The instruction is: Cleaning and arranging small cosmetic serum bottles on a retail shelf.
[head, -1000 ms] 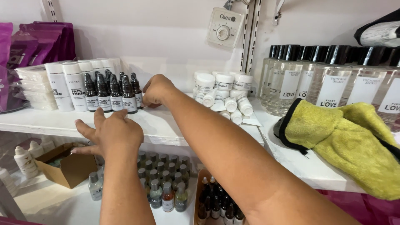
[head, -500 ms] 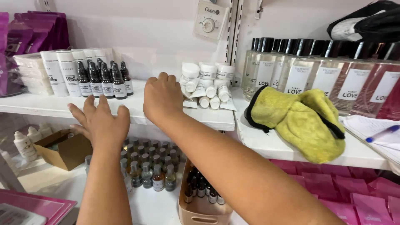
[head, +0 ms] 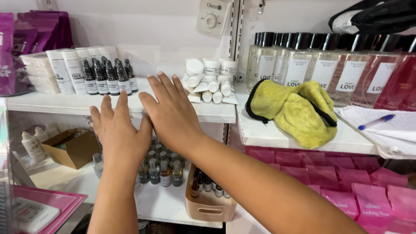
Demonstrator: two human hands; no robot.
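Left hand, right hand: fingers spread, holding nothing | dropper bottles just beyond fingertips | risk: a careless sweep could topple them

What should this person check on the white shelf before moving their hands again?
1. Left hand empty: ok, fingers spread, nothing held.
2. Right hand empty: ok, open and flat over the white shelf edge.
3. Dark dropper bottles upright: ok, standing in a tight group, apart from both hands.
4. White tubes tidy: not ok, several lie on their sides in a loose pile.
5. Yellow cloth out of the way: ok, it lies on the neighbouring shelf to the right.
6. Whether the palms touch the shelf: cannot tell.
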